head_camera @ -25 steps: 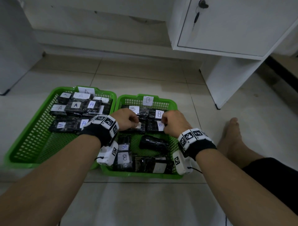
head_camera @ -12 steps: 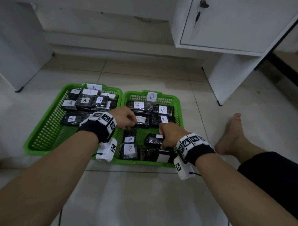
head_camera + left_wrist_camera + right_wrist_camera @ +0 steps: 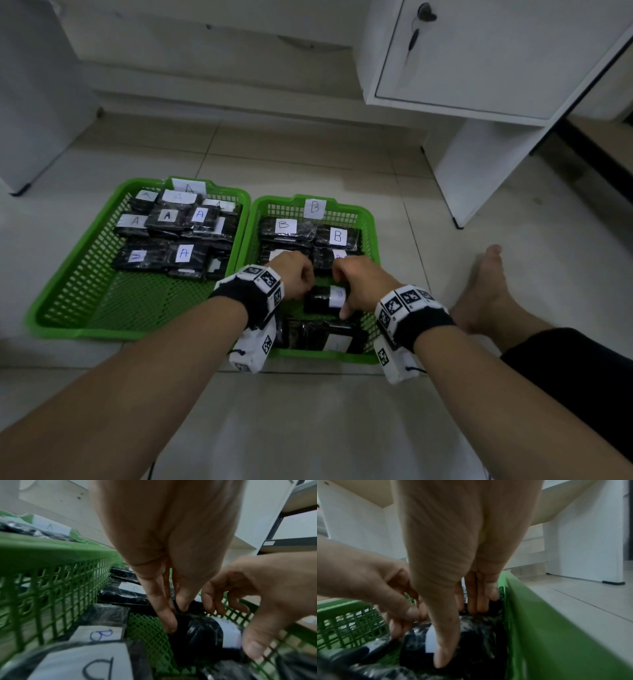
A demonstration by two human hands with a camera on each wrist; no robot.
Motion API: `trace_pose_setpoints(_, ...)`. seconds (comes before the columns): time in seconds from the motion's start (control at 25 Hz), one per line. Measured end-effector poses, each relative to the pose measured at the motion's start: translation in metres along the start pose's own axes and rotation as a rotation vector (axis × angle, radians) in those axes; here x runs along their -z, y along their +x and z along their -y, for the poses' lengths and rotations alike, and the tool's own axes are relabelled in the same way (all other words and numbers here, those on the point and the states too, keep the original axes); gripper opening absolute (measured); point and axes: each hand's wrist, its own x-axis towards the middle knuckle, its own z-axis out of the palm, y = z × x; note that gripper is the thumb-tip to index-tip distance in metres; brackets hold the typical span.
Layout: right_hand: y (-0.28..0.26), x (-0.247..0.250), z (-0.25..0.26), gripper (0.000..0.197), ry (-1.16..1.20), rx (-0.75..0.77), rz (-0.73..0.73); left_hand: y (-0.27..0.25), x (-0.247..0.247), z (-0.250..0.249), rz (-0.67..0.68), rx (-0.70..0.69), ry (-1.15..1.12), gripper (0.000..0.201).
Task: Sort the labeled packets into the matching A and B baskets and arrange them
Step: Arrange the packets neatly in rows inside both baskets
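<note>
Two green baskets stand side by side on the floor. The A basket (image 3: 68, 298) on the left holds several black packets labeled A (image 3: 168, 219). The B basket (image 3: 371, 222) on the right holds B packets (image 3: 286, 229) in its back rows and more at its front (image 3: 322, 337). Both hands are inside the B basket on one black packet with a white label (image 3: 325, 301) (image 3: 202, 631) (image 3: 479, 635) lying in its middle. My left hand (image 3: 296, 277) (image 3: 175, 615) pinches its left end. My right hand (image 3: 352, 291) (image 3: 460, 635) grips its right end, thumb on the label.
A white cabinet (image 3: 479, 61) with a key in its door stands at the back right, its leg panel (image 3: 469, 171) on the tiles. A bare foot (image 3: 486, 287) lies right of the B basket. Another white unit (image 3: 30, 102) stands at the far left.
Both hands drew back from the second row of B packets to the middle of the basket. The right hand took the loose packet first, then the left hand joined on its other end.
</note>
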Motion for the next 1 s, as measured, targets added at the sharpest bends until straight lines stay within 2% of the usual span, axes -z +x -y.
trace_pose_setpoints(0.08,0.003,0.002,0.000,0.059,-0.037,-0.040,0.034,0.005,-0.005,-0.003,0.008,0.018,0.058,0.015)
trace_pose_setpoints(0.2,0.009,0.001,0.003,0.054,-0.066,-0.025,0.030,0.007,-0.002,-0.011,0.121,0.127,0.097,0.021)
trace_pose_setpoints(0.32,0.010,0.004,0.007,0.045,0.059,-0.012,-0.016,0.006,0.011,-0.013,0.260,0.280,-0.074,0.027)
trace_pose_setpoints(0.44,0.005,0.016,0.013,0.034,0.319,-0.059,-0.051,-0.002,0.031,-0.008,0.310,0.474,-0.428,0.038)
trace_pose_setpoints(0.56,-0.007,0.029,0.024,0.036,0.728,-0.093,-0.027,-0.012,0.052,-0.003,0.263,0.461,-0.598,0.040)
trace_pose_setpoints(0.64,-0.014,0.034,0.030,0.029,0.904,-0.056,0.016,-0.021,0.064,-0.001,0.219,0.374,-0.768,0.022)
trace_pose_setpoints(0.68,-0.015,0.034,0.031,0.022,0.895,-0.027,-0.027,-0.023,0.068,0.001,0.203,0.337,-0.819,0.019)
trace_pose_setpoints(0.72,-0.015,0.035,0.031,0.024,0.789,0.009,-0.133,-0.024,0.072,0.004,0.189,0.316,-0.861,0.025)
trace_pose_setpoints(0.8,-0.011,0.033,0.028,0.050,0.472,0.139,-0.327,-0.022,0.072,0.011,0.175,0.293,-0.926,0.041)
trace_pose_setpoints(0.88,-0.010,0.028,0.030,0.072,0.359,0.253,-0.333,-0.016,0.068,0.012,0.191,0.247,-0.959,0.047)
trace_pose_setpoints(1.0,-0.010,0.025,0.034,0.079,0.285,0.258,-0.261,-0.008,0.059,0.012,0.195,0.178,-0.918,0.050)
